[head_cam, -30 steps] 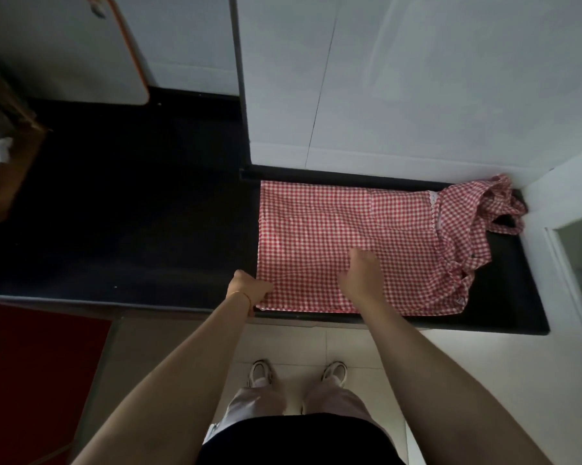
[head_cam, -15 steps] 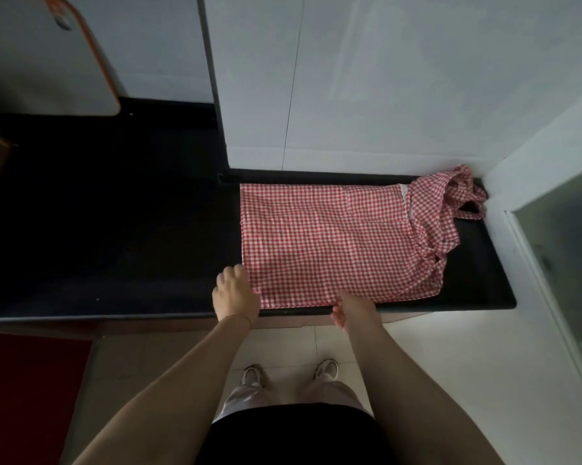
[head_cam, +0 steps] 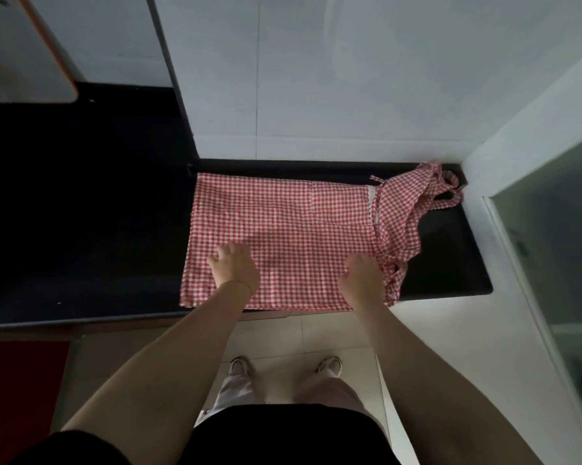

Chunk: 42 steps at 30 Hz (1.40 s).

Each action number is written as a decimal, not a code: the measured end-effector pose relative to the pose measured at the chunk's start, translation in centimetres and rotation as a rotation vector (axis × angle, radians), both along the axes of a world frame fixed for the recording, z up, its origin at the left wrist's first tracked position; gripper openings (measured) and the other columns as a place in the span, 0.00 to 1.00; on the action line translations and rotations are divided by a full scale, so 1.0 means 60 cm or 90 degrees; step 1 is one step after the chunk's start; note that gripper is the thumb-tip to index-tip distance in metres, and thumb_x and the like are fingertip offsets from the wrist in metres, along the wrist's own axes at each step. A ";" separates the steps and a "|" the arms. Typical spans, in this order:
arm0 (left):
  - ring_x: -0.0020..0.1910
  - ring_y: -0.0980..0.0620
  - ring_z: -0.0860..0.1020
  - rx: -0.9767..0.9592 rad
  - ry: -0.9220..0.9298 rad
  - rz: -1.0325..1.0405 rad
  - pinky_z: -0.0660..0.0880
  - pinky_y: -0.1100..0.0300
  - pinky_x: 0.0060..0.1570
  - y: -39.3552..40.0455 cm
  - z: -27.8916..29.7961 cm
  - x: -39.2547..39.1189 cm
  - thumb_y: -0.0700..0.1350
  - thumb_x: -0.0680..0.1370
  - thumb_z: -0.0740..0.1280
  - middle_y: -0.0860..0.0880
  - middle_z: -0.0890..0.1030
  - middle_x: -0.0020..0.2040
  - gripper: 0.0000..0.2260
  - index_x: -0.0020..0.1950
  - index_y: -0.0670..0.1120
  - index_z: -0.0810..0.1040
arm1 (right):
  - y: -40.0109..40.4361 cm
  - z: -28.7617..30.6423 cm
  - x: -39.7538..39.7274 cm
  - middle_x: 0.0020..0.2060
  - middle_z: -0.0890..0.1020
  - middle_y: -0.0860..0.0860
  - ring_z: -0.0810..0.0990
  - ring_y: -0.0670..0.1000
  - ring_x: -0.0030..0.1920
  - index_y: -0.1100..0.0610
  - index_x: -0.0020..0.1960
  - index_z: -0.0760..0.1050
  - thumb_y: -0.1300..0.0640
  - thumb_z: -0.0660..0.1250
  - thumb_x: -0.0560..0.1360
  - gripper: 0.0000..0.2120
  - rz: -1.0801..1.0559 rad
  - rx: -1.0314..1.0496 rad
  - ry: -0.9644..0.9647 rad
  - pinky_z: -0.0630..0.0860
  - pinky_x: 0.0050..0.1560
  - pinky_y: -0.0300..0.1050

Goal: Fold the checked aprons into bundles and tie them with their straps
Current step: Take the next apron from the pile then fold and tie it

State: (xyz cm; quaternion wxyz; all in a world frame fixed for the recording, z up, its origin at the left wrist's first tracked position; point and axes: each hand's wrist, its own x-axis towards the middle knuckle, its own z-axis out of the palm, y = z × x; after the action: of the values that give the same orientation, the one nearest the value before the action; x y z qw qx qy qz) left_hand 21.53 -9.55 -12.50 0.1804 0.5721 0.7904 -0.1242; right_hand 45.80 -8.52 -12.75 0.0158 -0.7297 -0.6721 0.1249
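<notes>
A red-and-white checked apron [head_cam: 282,223] lies spread flat on the black counter [head_cam: 81,213], its near edge reaching the counter's front. Its bib and straps [head_cam: 423,196] are bunched at the right end, near the wall corner. My left hand [head_cam: 234,265] rests on the cloth near its left side, fingers spread and relaxed. My right hand [head_cam: 363,275] lies on the cloth near its right side, fingers pointing away from me, next to a loose strap end. Neither hand grips the fabric.
White wall panels [head_cam: 316,78] rise behind the apron. A white wall and a glass panel [head_cam: 551,246] close off the right. A white board with an orange rim [head_cam: 31,55] leans at the back left. A red surface [head_cam: 21,380] is below the counter's left front.
Both hands have left the apron's near edge and moved onto the cloth, farther apart. The left went from the left corner inward, the right toward the strap end.
</notes>
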 end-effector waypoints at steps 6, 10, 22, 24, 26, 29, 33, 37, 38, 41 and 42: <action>0.79 0.42 0.50 -0.033 -0.172 -0.143 0.60 0.37 0.72 0.022 -0.008 0.140 0.46 0.80 0.60 0.49 0.51 0.81 0.27 0.78 0.56 0.58 | 0.013 0.002 0.080 0.64 0.75 0.53 0.71 0.56 0.67 0.53 0.66 0.72 0.54 0.63 0.77 0.17 0.107 -0.111 -0.147 0.63 0.70 0.56; 0.77 0.36 0.54 -0.094 -0.045 -0.055 0.59 0.31 0.69 0.045 -0.015 0.208 0.55 0.82 0.55 0.43 0.54 0.80 0.26 0.79 0.49 0.56 | 0.042 0.028 0.153 0.57 0.80 0.55 0.78 0.58 0.60 0.58 0.59 0.77 0.56 0.59 0.81 0.12 -0.031 -0.137 -0.120 0.72 0.63 0.52; 0.79 0.38 0.50 0.003 -0.148 -0.110 0.63 0.34 0.70 0.132 -0.026 0.341 0.53 0.79 0.64 0.47 0.50 0.80 0.31 0.79 0.56 0.53 | 0.183 0.040 0.292 0.54 0.77 0.54 0.76 0.52 0.48 0.57 0.60 0.70 0.55 0.64 0.78 0.12 -0.164 -0.076 0.264 0.73 0.45 0.46; 0.79 0.38 0.47 -0.008 -0.132 -0.087 0.60 0.33 0.70 0.131 -0.035 0.354 0.55 0.80 0.63 0.47 0.49 0.81 0.31 0.79 0.57 0.51 | 0.204 0.037 0.302 0.57 0.78 0.54 0.75 0.49 0.45 0.58 0.64 0.70 0.49 0.66 0.77 0.20 -0.274 -0.140 0.395 0.70 0.41 0.44; 0.79 0.40 0.47 0.009 -0.130 -0.065 0.60 0.33 0.70 0.130 -0.038 0.359 0.54 0.81 0.61 0.48 0.51 0.81 0.29 0.79 0.57 0.52 | 0.231 0.042 0.302 0.60 0.79 0.53 0.76 0.49 0.46 0.57 0.67 0.72 0.43 0.70 0.74 0.27 -0.423 -0.182 0.551 0.73 0.46 0.45; 0.79 0.42 0.50 0.038 -0.152 -0.025 0.60 0.33 0.71 0.131 -0.039 0.358 0.49 0.81 0.59 0.50 0.56 0.79 0.27 0.79 0.57 0.54 | 0.276 0.054 0.293 0.64 0.78 0.54 0.79 0.55 0.57 0.56 0.71 0.69 0.42 0.72 0.74 0.32 -0.525 -0.218 0.686 0.75 0.55 0.51; 0.79 0.43 0.51 0.033 -0.160 0.010 0.60 0.32 0.70 0.135 -0.038 0.351 0.49 0.81 0.58 0.50 0.57 0.79 0.26 0.79 0.55 0.55 | 0.315 0.053 0.272 0.55 0.83 0.56 0.83 0.55 0.51 0.59 0.67 0.73 0.52 0.73 0.75 0.23 -0.589 -0.265 0.735 0.80 0.43 0.48; 0.79 0.43 0.48 0.037 -0.184 0.093 0.58 0.32 0.71 0.141 -0.043 0.319 0.54 0.83 0.55 0.51 0.54 0.79 0.26 0.79 0.52 0.53 | 0.325 0.070 0.284 0.45 0.84 0.53 0.85 0.54 0.46 0.59 0.46 0.79 0.56 0.67 0.78 0.07 -0.567 -0.060 0.657 0.82 0.43 0.47; 0.79 0.43 0.48 0.042 -0.195 0.108 0.58 0.32 0.71 0.149 -0.041 0.310 0.55 0.83 0.54 0.51 0.54 0.79 0.26 0.79 0.52 0.53 | 0.318 0.075 0.298 0.45 0.84 0.52 0.84 0.54 0.48 0.59 0.47 0.80 0.54 0.65 0.78 0.09 -0.552 0.003 0.617 0.80 0.44 0.47; 0.79 0.41 0.50 0.027 -0.207 0.138 0.58 0.31 0.70 0.166 -0.033 0.292 0.58 0.82 0.53 0.49 0.55 0.79 0.26 0.79 0.54 0.55 | 0.269 0.057 0.347 0.59 0.80 0.55 0.78 0.56 0.60 0.60 0.66 0.75 0.55 0.58 0.82 0.16 -0.603 -0.014 0.527 0.71 0.51 0.44; 0.78 0.40 0.50 0.018 -0.200 0.135 0.59 0.31 0.70 0.169 -0.029 0.292 0.59 0.82 0.53 0.48 0.55 0.79 0.25 0.78 0.54 0.56 | 0.249 0.052 0.359 0.64 0.77 0.58 0.76 0.58 0.64 0.63 0.69 0.71 0.57 0.59 0.82 0.18 -0.646 -0.057 0.522 0.71 0.53 0.46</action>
State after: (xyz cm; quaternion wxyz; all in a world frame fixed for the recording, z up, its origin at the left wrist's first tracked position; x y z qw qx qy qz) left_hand 39.04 0.61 -14.27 0.3059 0.5001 0.8101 -0.0027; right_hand 67.34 6.43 -9.66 0.2976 -0.8495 -0.1778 0.3977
